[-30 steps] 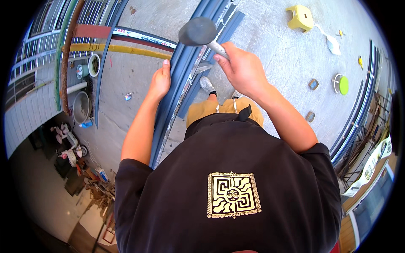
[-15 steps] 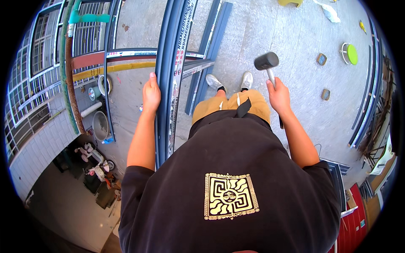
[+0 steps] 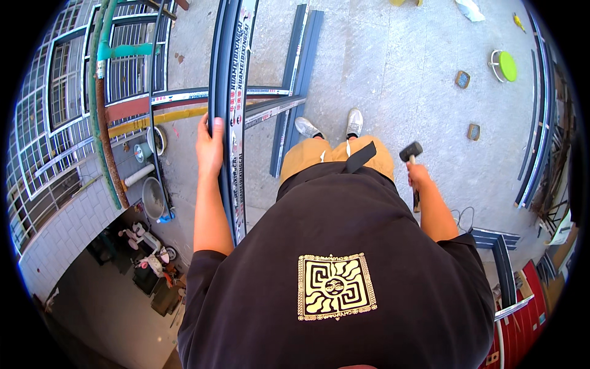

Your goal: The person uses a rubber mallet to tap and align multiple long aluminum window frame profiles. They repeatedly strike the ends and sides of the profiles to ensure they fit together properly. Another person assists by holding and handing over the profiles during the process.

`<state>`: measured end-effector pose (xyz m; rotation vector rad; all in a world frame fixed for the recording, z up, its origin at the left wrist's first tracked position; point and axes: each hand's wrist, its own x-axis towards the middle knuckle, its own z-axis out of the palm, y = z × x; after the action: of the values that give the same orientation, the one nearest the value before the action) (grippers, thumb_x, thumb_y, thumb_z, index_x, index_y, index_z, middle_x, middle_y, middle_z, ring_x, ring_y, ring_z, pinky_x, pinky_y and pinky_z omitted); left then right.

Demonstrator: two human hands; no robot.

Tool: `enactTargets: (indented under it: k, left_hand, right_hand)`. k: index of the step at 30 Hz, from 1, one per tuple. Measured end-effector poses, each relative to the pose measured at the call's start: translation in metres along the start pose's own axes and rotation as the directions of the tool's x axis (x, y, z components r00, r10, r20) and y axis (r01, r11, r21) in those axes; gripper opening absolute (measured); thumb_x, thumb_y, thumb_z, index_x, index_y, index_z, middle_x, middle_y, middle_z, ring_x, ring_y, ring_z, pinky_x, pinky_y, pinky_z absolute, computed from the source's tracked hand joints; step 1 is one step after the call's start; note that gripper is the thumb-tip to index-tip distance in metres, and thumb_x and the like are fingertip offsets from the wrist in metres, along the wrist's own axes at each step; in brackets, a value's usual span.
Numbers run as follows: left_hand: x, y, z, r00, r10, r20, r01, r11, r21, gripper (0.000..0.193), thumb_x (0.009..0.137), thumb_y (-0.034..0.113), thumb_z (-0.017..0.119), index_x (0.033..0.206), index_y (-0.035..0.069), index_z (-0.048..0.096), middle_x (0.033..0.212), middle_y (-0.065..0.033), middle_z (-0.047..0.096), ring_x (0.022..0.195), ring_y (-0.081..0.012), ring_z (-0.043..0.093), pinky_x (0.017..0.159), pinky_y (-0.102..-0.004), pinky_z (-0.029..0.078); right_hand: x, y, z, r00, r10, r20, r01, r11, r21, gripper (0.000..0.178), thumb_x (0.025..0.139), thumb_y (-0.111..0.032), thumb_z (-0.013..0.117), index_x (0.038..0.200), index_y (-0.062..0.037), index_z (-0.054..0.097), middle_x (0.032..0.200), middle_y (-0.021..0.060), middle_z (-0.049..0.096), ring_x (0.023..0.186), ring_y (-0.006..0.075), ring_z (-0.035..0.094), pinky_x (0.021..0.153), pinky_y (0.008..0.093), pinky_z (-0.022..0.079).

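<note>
Hands: 2, both occupied. Left hand point(image 3: 210, 147) wrapped on the left edge of a long grey-blue frame point(image 3: 222, 67), thumb laid along its face, fingers partly hidden behind. Right hand point(image 3: 419, 177) closed round the handle of 1 mallet point(image 3: 411, 151); black head up, well to the right of the frame and apart from it, beside the wearer's right hip.

Containers, left side: 3 close together. White-rimmed pot point(image 3: 164, 142), dark inside, contents too small to make out. Pale teal bucket point(image 3: 142, 151) next to it, inside unclear. Grey tub point(image 3: 149, 195), the largest, contents unreadable; a blue item point(image 3: 166, 217) just beside it.

Right side, on the floor: 2 small square boxes point(image 3: 462, 79), brownish rims, contents unclear. 1 round green-topped thing point(image 3: 507, 66), bucket or stool, cannot tell which.

Also counted: 2 pale shoes point(image 3: 354, 122); 1 white bag point(image 3: 469, 10), near the upper edge.
</note>
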<state>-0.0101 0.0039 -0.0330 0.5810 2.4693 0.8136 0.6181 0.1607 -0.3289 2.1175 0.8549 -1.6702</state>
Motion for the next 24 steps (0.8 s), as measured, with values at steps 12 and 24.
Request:
enactTargets:
  k: [12, 24]
  left_hand:
    - [-0.016, 0.036, 0.011, 0.996, 0.067, -0.062, -0.041, 0.933, 0.357, 0.096, 0.078, 0.034, 0.090, 0.157, 0.005, 0.044, 0.145, -0.0236, 0.063, 0.137, -0.0396, 0.061, 0.114, -0.0466, 0.047]
    - [-0.017, 0.013, 0.013, 0.987, 0.137, -0.085, -0.106, 0.950, 0.295, 0.094, 0.076, 0.033, 0.092, 0.154, 0.007, 0.047, 0.146, -0.0228, 0.061, 0.137, -0.0424, 0.057, 0.114, -0.0499, 0.046]
  right_hand:
    - [-0.013, 0.039, -0.026, 0.989, 0.147, 0.023, -0.148, 0.986, 0.076, 0.038, 0.106, -0.035, 0.066, 0.080, -0.0109, 0.054, 0.062, 0.0046, 0.051, 0.049, 0.0219, 0.050, 0.048, 0.0416, 0.042]
    - [-0.021, -0.048, -0.003, 0.980, -0.187, 0.072, 0.185, 0.982, 0.026, 0.040, 0.106, -0.039, 0.067, 0.097, 0.0004, 0.062, 0.071, 0.0069, 0.056, 0.055, 0.0204, 0.055, 0.050, 0.0414, 0.047]
